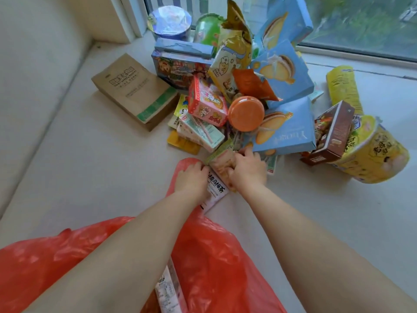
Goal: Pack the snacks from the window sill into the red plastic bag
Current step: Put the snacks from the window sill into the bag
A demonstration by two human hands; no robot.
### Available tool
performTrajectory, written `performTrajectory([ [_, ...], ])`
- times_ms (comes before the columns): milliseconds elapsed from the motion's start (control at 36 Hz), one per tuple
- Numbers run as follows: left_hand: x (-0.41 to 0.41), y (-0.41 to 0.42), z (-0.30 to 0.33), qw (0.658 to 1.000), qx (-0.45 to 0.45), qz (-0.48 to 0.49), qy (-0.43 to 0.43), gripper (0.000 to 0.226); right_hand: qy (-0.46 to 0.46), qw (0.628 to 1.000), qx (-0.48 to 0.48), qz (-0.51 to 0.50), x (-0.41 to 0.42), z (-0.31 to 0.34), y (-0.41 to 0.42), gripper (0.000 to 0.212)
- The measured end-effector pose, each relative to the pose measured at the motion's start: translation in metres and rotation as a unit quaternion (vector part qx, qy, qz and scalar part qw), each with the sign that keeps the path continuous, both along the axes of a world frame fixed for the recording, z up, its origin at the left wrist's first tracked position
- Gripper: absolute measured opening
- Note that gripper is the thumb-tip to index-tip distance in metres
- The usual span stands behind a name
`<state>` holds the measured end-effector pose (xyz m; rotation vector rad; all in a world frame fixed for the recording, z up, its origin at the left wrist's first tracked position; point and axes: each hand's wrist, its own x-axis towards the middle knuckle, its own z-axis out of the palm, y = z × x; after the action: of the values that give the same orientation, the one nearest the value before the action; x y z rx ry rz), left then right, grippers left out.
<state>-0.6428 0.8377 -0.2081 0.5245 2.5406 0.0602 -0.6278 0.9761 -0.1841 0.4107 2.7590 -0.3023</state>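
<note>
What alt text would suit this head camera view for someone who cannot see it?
Two bare hands, left hand and right hand, grip small snack packets at the edge of a snack pile on a window sill, above a red plastic bag.

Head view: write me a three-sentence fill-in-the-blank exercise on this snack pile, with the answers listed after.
1. The round jar lid on the pile is ____.
2. The plastic bag under the forearms is ____.
3. The right hand and left hand both grip a snack packet at the pile's ____ edge.

Answers: orange; red; near
</note>
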Motion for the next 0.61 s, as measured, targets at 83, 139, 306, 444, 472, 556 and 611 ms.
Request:
performTrajectory([
  [83, -0.004, 0.003, -0.004, 1.0, -0.014, 0.007, 0.01, 0.07, 0.015, 1.0, 0.018, -0.009, -0.004, -0.007, -0.004, 0.037],
  [139, -0.006, 0.005, -0.006, 0.999, -0.027, 0.033, 0.003, 0.07, 0.033, 0.999, 0.009, -0.021, -0.006, -0.013, -0.006, 0.041],
  [306, -0.003, 0.007, -0.01, 0.993, -0.047, 0.102, -0.027, 0.052, 0.009, 0.995, -0.022, -0.095, -0.002, -0.022, -0.004, 0.059],
  [444, 0.004, 0.005, -0.007, 0.982, -0.018, 0.166, -0.093, 0.03, -0.009, 0.995, -0.026, -0.1, 0.0, -0.016, -0.005, 0.04],
  [472, 0.007, 0.005, -0.007, 0.98, -0.01, 0.174, -0.097, 0.029, -0.009, 0.994, -0.035, -0.107, 0.002, -0.015, -0.006, 0.041],
  [556, 0.014, 0.002, -0.003, 0.982, 0.011, 0.165, -0.093, 0.022, -0.022, 0.985, -0.091, -0.145, 0.009, -0.015, -0.006, 0.048],
  [611, 0.018, -0.002, -0.002, 0.985, 0.024, 0.144, -0.091, 0.025, -0.02, 0.976, -0.134, -0.173, 0.01, -0.015, -0.005, 0.05],
])
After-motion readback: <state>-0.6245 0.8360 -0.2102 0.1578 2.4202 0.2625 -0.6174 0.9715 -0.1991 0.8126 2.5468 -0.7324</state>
